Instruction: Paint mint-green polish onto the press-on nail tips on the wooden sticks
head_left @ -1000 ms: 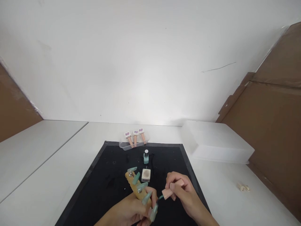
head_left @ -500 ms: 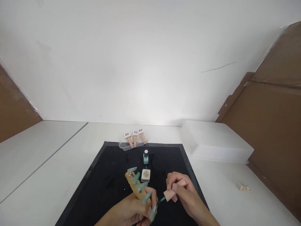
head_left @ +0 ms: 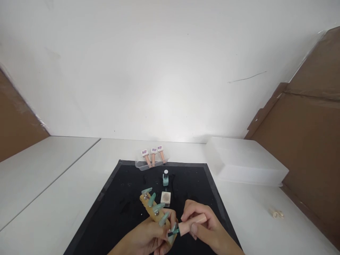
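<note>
My left hand (head_left: 152, 235) is wrapped round a yellowish nail stand (head_left: 151, 209) that carries several long green false nails (head_left: 158, 208). In my right hand (head_left: 203, 225) is a pink nail polish cap (head_left: 191, 224), held between thumb and fingers. The brush (head_left: 174, 232) coming out of the cap is coated in dark green polish. Its bristles lie on the false nail nearest me, at the lower end of the stand. Just beyond my hands sits a squat white polish bottle (head_left: 165, 197). Behind that stands a small teal polish bottle (head_left: 165, 178) with a white-topped cap.
A black mat (head_left: 127, 198) lies under the work. At its far edge a clear tray (head_left: 145, 167) holds several pink-and-white polish bottles (head_left: 154, 151). To the right are a translucent white box (head_left: 247, 161) and small cream pieces (head_left: 276, 213). Cardboard (head_left: 300, 131) borders the right side.
My right hand has moved left and slightly down, bringing the brush from the nail's edge onto its surface. The nail stand has shifted slightly left.
</note>
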Demonstrator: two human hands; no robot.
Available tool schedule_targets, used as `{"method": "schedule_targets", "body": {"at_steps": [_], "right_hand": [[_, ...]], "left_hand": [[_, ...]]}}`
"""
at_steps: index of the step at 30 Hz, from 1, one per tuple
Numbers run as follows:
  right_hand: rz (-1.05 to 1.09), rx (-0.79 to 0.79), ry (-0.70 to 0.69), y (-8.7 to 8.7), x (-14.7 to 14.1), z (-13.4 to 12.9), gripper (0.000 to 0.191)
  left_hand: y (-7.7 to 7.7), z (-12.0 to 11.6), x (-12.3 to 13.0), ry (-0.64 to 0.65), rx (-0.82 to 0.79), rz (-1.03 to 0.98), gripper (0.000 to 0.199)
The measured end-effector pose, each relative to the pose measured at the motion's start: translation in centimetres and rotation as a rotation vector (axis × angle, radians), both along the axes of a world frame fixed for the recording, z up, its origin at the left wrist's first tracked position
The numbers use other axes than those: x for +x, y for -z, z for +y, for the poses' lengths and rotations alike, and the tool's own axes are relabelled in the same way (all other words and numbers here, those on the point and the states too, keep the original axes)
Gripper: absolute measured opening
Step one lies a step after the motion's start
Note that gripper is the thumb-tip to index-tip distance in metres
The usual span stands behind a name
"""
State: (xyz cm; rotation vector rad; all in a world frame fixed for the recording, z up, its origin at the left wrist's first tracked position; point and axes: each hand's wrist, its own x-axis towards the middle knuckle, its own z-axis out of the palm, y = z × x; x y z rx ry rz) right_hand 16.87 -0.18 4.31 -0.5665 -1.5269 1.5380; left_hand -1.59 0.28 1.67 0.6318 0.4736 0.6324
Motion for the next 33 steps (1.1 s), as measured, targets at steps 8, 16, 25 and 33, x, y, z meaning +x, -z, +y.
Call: {"method": "schedule_targets", "body": {"at_steps": [8, 16, 25, 33], "right_hand": [[-0.085, 0.227, 0.109, -0.7, -0.1, 0.2, 0.015], [-0.11, 0.315, 0.17, -1.9, -0.6, -0.2, 0.038], [-0.113, 0.252, 0.151, -1.5, -0.6, -0.4, 0.046], [-0.184, 0.249, 0.149, -0.5, -0.5, -0.6, 0.044]], "left_hand": [[0.3, 0.1, -0.1, -0.043, 0.008, -0.017, 0.013], [0.9, 0.4, -0.2, -0.114, -0.044, -0.043, 0.017], [0.5, 0.1, -0.3, -0.149, -0.079, 0.041, 0.015], [0.5, 0.1, -0.3, -0.17, -0.094, 0.046, 0.015]]}}
